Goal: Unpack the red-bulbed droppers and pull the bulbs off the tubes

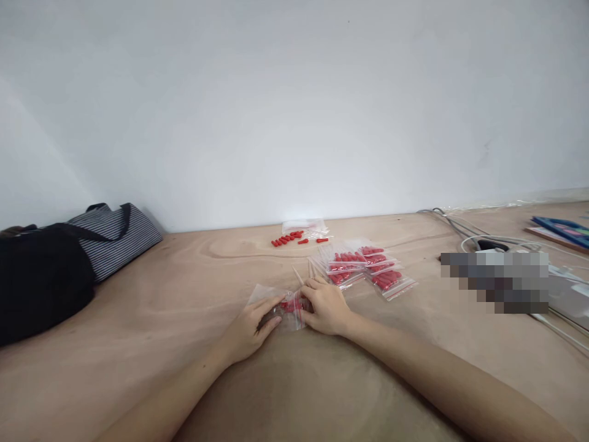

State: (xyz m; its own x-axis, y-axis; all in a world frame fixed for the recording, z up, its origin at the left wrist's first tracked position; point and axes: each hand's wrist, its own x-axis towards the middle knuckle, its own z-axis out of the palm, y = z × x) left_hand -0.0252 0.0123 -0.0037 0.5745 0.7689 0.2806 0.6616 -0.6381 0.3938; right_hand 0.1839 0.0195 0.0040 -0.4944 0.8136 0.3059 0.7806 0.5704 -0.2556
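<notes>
Low over the table, a clear zip-lock bag (pixel 291 319) with red pieces inside lies between my two hands. My left hand (pixel 251 325) grips its left side, thumb and fingers closed on the plastic. On the other side my right hand (pixel 327 307) pinches the bag near its red-lined zip strip. Thin pale sticks (pixel 298 275) jut out beyond my right fingers; whether they are held or lie on the table I cannot tell. Just past that hand, several zip-lock bags (pixel 347 264) filled with red bulb-shaped pieces are piled up.
Loose red bulb-shaped pieces (pixel 288 238) lie near the wall beside a flat clear bag (pixel 304 226). At left sit a striped bag (pixel 115 236) and a black bag (pixel 41 282). Cables (pixel 453 224), a blurred-out object (pixel 497 282) and a blue item (pixel 559 230) occupy the right side.
</notes>
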